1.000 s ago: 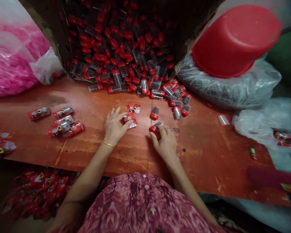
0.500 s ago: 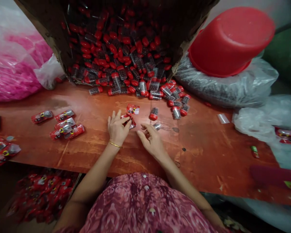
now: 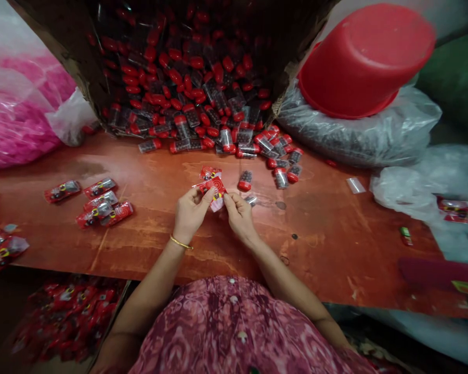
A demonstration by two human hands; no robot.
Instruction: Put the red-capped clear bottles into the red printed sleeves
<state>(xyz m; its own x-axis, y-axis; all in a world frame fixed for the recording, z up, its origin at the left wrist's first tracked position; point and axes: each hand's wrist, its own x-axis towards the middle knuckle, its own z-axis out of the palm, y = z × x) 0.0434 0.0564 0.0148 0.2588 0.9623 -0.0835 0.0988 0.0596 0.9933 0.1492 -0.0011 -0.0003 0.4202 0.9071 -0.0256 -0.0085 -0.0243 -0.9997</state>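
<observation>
My left hand and my right hand meet over the middle of the orange-brown table, both pinching one small red printed plastic packet lifted just off the surface. Another red packet lies flat just beyond it. A red-capped clear vial lies to the right of the packets, and a second small vial rests beside my right hand. A gold bangle sits on my left wrist.
A tipped cardboard box at the back spills several red-capped vials onto the table. Filled packets lie at the left. An upturned red basin rests on a plastic bag at the right. A pink bag is far left.
My left hand picked the red packet up from the table. My right hand left the vial it was touching, moved left, and took hold of the packet's other side.
</observation>
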